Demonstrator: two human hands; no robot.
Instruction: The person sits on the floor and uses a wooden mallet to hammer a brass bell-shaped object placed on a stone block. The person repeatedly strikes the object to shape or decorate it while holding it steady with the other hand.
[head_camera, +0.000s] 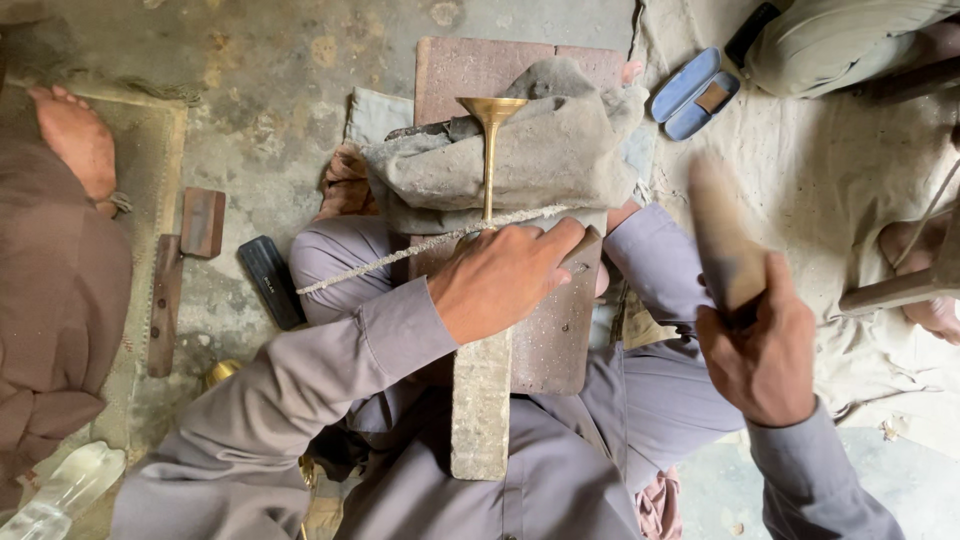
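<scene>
Dusty concrete floor (280, 80); left hand (500, 275) closed on brass funnel-stemmed piece (490, 150), right hand (760, 350) gripping wooden mallet (722, 240).

I see a stained concrete floor (280, 80) carrying everything. A reddish stone slab (455, 70) lies near its far edge, a blue open case (693, 92) on pale sheeting (830, 170) to the right, a small wooden block (202, 221) and a dark flat bar (270, 282) toward the left

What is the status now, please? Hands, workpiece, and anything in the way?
Left hand pins brass funnel stem on the bar. Right hand grips raised mallet, blurred. Cloth under funnel; rope crosses the lap.
</scene>
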